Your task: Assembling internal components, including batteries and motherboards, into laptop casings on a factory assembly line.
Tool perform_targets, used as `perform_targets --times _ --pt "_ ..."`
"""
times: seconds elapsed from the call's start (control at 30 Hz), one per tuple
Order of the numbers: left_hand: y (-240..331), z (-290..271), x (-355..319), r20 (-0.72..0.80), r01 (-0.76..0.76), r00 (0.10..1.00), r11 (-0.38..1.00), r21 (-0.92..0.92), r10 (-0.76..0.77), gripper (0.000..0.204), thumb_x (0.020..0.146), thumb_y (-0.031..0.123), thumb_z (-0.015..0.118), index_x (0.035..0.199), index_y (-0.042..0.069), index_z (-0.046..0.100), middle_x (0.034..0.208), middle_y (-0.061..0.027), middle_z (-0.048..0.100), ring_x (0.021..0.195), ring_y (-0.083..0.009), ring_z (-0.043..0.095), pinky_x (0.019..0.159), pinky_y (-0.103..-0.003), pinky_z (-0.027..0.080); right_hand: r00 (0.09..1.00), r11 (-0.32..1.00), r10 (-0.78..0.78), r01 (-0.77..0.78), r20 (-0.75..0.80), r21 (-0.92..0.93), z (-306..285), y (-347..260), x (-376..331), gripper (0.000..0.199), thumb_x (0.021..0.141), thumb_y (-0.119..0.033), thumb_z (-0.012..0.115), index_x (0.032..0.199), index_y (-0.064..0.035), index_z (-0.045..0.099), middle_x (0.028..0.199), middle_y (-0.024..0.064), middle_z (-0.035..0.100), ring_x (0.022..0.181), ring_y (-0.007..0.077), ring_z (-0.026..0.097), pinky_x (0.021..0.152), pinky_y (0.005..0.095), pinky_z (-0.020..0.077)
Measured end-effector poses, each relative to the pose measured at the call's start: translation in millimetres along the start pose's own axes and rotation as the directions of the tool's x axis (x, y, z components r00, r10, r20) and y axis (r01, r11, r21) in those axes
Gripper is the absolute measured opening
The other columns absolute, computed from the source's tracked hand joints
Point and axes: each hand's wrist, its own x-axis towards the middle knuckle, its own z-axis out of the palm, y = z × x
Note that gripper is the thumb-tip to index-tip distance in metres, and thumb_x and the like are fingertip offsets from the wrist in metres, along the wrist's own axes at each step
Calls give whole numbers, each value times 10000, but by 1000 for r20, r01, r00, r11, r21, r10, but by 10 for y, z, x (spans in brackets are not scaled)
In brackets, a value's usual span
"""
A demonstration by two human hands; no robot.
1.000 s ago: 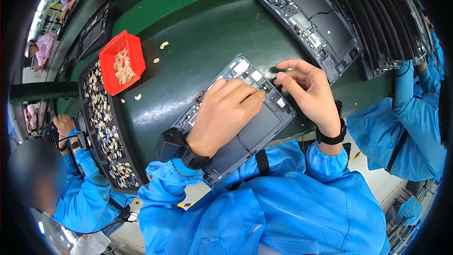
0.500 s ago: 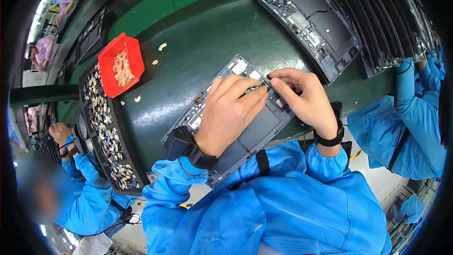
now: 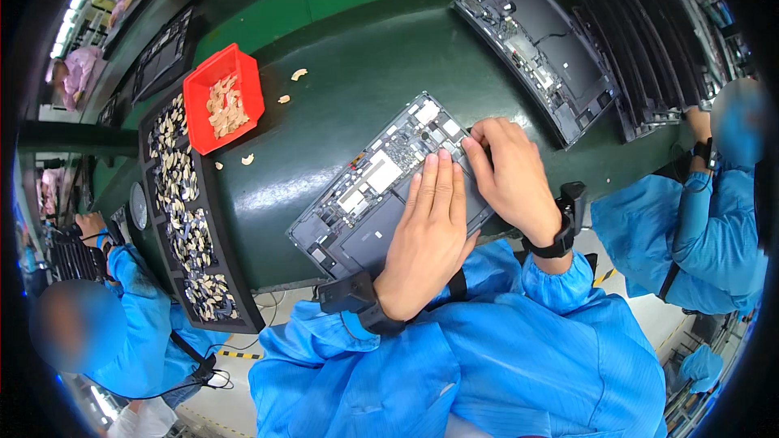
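Observation:
An opened laptop base (image 3: 357, 235), dark grey with its circuit board and white labelled parts bare, lies slanted on the green table in front of me. My left hand (image 3: 430, 235) rests on it, fingers stretched out together, their tips by the middle of the board. At the laptop's upper right edge is my right hand (image 3: 513, 178), its fingers bent and the thumb close to them. What those fingers pinch, if anything, is hidden behind the hand.
A red bin (image 3: 251, 101) of small tan pieces stands on a black compartment tray (image 3: 235, 288) full of small parts. Tan scraps (image 3: 299, 75) lie nearby. Another opened laptop base (image 3: 560, 65) and a row of dark panels (image 3: 641, 40) stand right. Co-workers sit either side.
My left hand has slid down and right over the laptop and flattened, uncovering more of the board. My right hand has turned, its fingers curling at the laptop's edge.

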Motion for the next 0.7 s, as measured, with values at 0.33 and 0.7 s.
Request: perform_targets --times 0.33,0.7 --pt "-57 -312 -108 -93 -201 978 956 -215 185 982 842 164 815 1657 27 285 1478 -411 484 1386 -536 515 1204 -508 434 931 701 177 -347 319 623 -165 -24 -188 139 1094 -204 608 1077 -73 564 856 -13 595 799 49 528 652 255 425" --pt "-583 -261 -736 -306 97 920 897 -432 -246 571 910 203 793 1444 78 633 1334 -108 724 1319 -300 645 1259 -624 235 997 967 80 -79 6 243 -487 131 2805 321 1062 -292 639 996 14 712 841 13 663 774 120 580 656 320 475"
